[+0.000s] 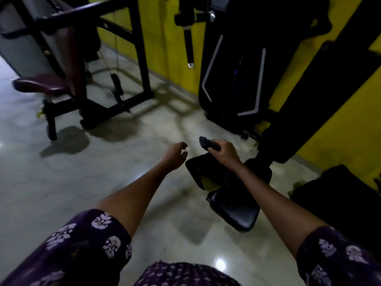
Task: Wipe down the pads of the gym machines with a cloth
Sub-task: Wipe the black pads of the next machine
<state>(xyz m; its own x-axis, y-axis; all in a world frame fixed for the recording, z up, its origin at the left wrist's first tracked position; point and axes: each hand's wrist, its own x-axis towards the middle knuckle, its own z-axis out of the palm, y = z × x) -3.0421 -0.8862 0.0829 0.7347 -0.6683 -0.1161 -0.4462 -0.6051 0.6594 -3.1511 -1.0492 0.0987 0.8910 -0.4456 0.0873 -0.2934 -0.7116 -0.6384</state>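
My right hand point(223, 150) grips the cloth point(208, 143) above the near black pad point(233, 211); left hand point(175, 154) loose, empty. Far-left maroon seat point(40, 85) likely unwiped.

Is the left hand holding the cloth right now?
No, the dark cloth is gripped in the right hand above the black pad, while the left hand holds nothing.
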